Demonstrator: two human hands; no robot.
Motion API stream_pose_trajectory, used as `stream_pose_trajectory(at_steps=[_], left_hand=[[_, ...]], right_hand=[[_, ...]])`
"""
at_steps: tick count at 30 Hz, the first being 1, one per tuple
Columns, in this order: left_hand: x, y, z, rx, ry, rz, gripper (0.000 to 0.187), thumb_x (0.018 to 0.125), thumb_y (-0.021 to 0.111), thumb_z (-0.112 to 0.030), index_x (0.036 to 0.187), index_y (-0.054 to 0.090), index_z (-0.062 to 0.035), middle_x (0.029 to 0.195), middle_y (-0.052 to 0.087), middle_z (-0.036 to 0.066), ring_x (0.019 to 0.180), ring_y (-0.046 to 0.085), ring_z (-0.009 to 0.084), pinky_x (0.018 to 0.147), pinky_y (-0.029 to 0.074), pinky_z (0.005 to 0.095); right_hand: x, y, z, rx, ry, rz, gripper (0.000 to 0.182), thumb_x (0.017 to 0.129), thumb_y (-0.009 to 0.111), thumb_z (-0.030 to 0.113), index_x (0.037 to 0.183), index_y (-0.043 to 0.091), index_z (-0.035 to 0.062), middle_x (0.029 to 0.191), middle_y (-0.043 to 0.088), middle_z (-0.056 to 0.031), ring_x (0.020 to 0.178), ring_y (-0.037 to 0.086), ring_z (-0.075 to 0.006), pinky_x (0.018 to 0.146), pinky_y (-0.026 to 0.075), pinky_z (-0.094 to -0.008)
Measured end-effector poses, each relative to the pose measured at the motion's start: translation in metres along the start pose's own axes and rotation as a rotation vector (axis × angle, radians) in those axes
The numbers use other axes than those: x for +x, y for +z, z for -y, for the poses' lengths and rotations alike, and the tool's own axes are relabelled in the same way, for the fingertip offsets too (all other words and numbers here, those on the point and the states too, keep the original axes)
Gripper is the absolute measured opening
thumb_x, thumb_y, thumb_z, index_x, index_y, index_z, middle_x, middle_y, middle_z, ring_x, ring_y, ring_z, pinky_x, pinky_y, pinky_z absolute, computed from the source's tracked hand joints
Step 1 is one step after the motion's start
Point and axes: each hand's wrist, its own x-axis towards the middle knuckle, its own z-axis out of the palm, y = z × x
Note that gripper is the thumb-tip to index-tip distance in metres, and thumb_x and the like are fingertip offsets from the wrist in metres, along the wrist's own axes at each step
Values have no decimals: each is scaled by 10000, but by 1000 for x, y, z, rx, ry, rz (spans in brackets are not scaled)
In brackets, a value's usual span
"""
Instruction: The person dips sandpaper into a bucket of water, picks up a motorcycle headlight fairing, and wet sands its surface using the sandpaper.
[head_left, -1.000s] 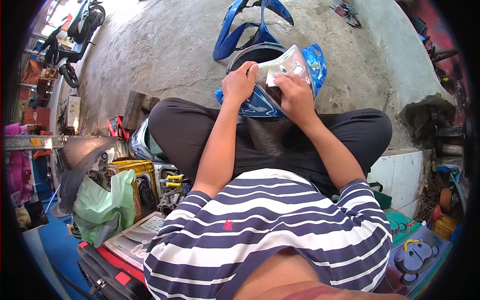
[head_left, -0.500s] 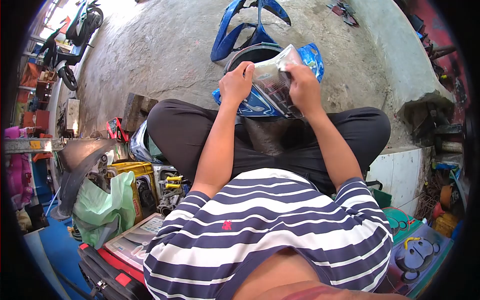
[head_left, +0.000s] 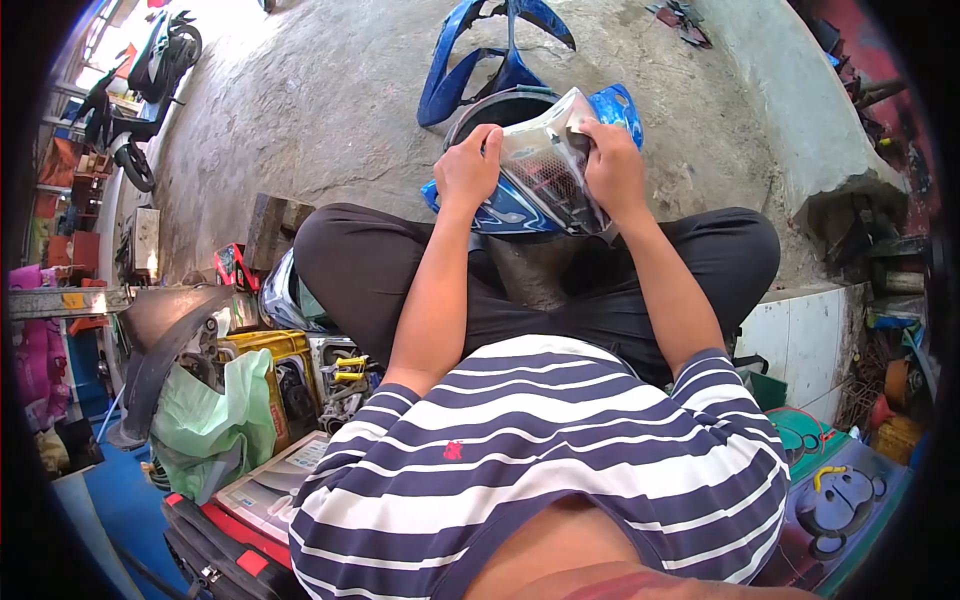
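Observation:
A see-through, shiny plastic sheet or packet (head_left: 535, 145) with a mesh-like pattern is stretched between my hands, above my crossed legs. My left hand (head_left: 468, 175) is closed on its left edge, thumb on top. At the upper right edge, my right hand (head_left: 615, 172) pinches it between thumb and fingers. Under the plastic lies a glossy blue panel with white graphics (head_left: 515, 212); its other blue end shows beyond my right hand. Behind it is a dark round-rimmed container (head_left: 463, 122), partly covered. What the plastic holds, if anything, I cannot make out.
A blue curved fairing piece (head_left: 440, 85) lies on the concrete floor ahead. To my left are a light green plastic bag (head_left: 215, 410), a yellow crate (head_left: 265, 345) and a dark curved fender (head_left: 150, 375). A motorbike (head_left: 135, 120) stands far left. White tiles (head_left: 805, 340) are right.
My right hand has shifted slightly right and changed its hold on the plastic's edge. The plastic looks more spread out and tilted. My left hand stays nearly where it was.

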Motion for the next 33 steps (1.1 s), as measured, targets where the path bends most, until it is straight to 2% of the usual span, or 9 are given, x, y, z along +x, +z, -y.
stream_pose_trajectory(at_steps=[5,8,12,17,20,25,28,29,33], left_hand=[[0,-1,-1,13,-13,-3,415,1076,472,-546,1231,748,-278,1021,782,180,1011,732,432,891,545,520],[-1,-2,-1,-18,-1,-19,415,1073,478,-550,1234,749,-281,1022,782,179,1010,733,432,890,546,518],[-1,-2,-1,-18,-4,-22,415,1068,487,-552,1227,755,-278,1021,783,179,1009,733,434,883,549,522],[0,-1,-2,-20,-14,-29,413,1064,498,-554,1216,761,-275,1020,783,179,1007,734,435,878,552,527],[0,-3,-1,-27,-6,-40,411,1062,500,-555,1216,761,-277,1013,783,180,1005,734,435,881,552,525],[0,-1,-2,-17,-17,-21,409,1061,501,-560,1214,760,-283,1002,782,181,1000,735,435,882,551,528],[-1,-2,-2,-22,-26,-22,409,1060,502,-561,1214,760,-283,1003,782,186,997,735,436,880,551,528],[-1,-2,-3,-19,-30,-23,409,1060,503,-561,1215,760,-282,1004,781,186,997,734,437,880,551,528],[-2,-2,-2,-23,-9,-35,401,1058,513,-556,1214,758,-280,1006,782,186,995,734,436,874,553,526]], right_hand=[[-24,4,31,-57,-363,1,289,834,630,-64,1088,728,32,1177,753,-148,1110,685,-367,968,541,-452],[-22,2,29,66,-364,58,301,834,631,-65,1101,730,32,1170,753,-150,1111,685,-369,951,547,-452],[-3,-5,0,-10,-53,-5,313,839,641,-54,1124,737,30,1120,752,-175,1088,689,-384,943,544,-469],[-24,1,30,-63,-380,27,337,840,631,-67,1146,725,40,1174,759,-153,1128,685,-368,962,542,-471],[-20,-2,32,37,-392,88,319,841,633,-69,1125,729,41,1203,760,-141,1145,685,-356,955,546,-469],[-1,-11,12,-51,-23,75,310,865,598,-50,1125,741,40,1173,761,-145,1122,688,-355,959,550,-452],[-16,-3,29,-59,-374,41,336,844,584,-68,1125,736,35,1176,762,-141,1116,693,-358,963,550,-454],[-21,-1,36,-102,-478,63,295,842,616,-7,1100,745,48,1185,758,-166,1104,700,-352,946,542,-462],[-17,3,30,7,-378,57,298,832,622,-16,1097,745,40,1132,757,-166,1081,697,-362,944,540,-470]])
